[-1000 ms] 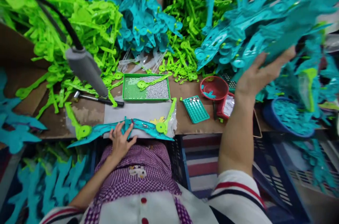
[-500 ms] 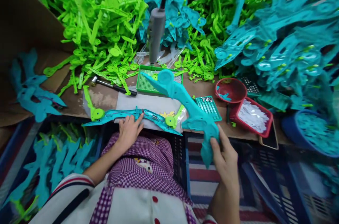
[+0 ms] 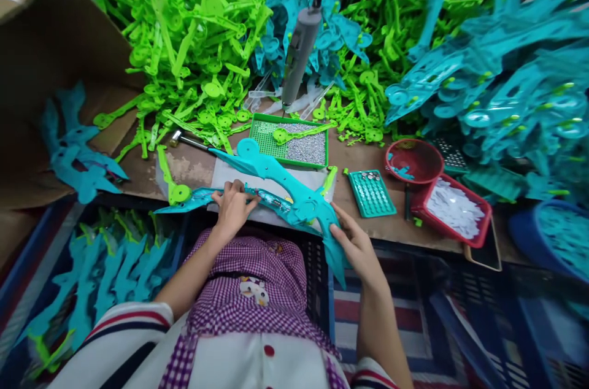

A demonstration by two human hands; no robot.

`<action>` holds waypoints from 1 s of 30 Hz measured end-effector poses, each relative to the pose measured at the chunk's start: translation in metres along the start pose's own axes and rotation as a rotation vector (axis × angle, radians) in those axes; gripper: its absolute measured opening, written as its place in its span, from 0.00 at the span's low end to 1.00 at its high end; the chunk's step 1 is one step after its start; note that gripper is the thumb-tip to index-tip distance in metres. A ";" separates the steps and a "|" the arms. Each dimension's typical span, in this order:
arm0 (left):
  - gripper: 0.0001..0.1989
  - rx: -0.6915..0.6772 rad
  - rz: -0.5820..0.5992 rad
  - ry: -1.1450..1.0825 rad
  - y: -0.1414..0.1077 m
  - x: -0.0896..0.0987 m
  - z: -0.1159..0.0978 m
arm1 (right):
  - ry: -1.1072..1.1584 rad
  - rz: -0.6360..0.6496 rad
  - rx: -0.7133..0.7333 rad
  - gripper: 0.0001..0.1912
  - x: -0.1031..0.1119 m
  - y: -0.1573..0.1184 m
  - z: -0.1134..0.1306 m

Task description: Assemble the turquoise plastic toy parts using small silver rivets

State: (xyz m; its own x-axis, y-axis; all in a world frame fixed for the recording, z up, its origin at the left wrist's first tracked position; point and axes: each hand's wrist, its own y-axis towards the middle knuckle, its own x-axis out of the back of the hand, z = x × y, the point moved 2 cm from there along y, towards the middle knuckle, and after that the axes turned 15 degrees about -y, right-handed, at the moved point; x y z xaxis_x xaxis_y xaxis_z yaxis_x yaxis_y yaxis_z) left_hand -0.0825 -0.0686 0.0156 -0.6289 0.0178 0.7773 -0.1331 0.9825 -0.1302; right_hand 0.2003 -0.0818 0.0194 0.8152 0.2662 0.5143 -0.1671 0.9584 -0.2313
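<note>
My right hand point(image 3: 356, 245) grips one end of a turquoise bow-shaped plastic shell point(image 3: 276, 177), its round lobe pointing up and left. This shell is held at a slant over a matching open half shell point(image 3: 193, 200), which lies along the table's front edge and has small parts and wiring inside. My left hand point(image 3: 235, 211) has its fingers curled over the middle of that lower half. Lime green arms with round hubs stick out at its ends, the left arm point(image 3: 177, 192) fully visible. The held shell hides much of the lower half's right side.
Behind are heaps of lime green arms point(image 3: 184, 39) and turquoise shells point(image 3: 515, 82). A grey electric screwdriver point(image 3: 301, 54) hangs over a green screw tray point(image 3: 267, 142). A hammer point(image 3: 191, 142), a teal tray point(image 3: 368, 208), red containers point(image 3: 416, 153) and a crate of joined pieces point(image 3: 177, 242) lie around.
My right hand has brought the turquoise shell left and down over the lower half. My left hand's fingers, earlier stretched out on the lower half, are now curled over it.
</note>
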 end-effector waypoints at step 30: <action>0.09 -0.021 0.052 -0.087 0.004 -0.002 0.010 | 0.035 0.008 -0.033 0.30 0.003 -0.002 -0.008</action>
State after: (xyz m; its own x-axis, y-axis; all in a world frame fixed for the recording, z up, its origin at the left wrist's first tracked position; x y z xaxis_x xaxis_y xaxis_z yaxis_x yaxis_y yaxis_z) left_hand -0.0894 -0.0670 0.0072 -0.6985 0.0538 0.7135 -0.0832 0.9843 -0.1556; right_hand 0.2069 -0.0834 0.0149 0.8330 0.2697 0.4832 -0.1557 0.9521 -0.2631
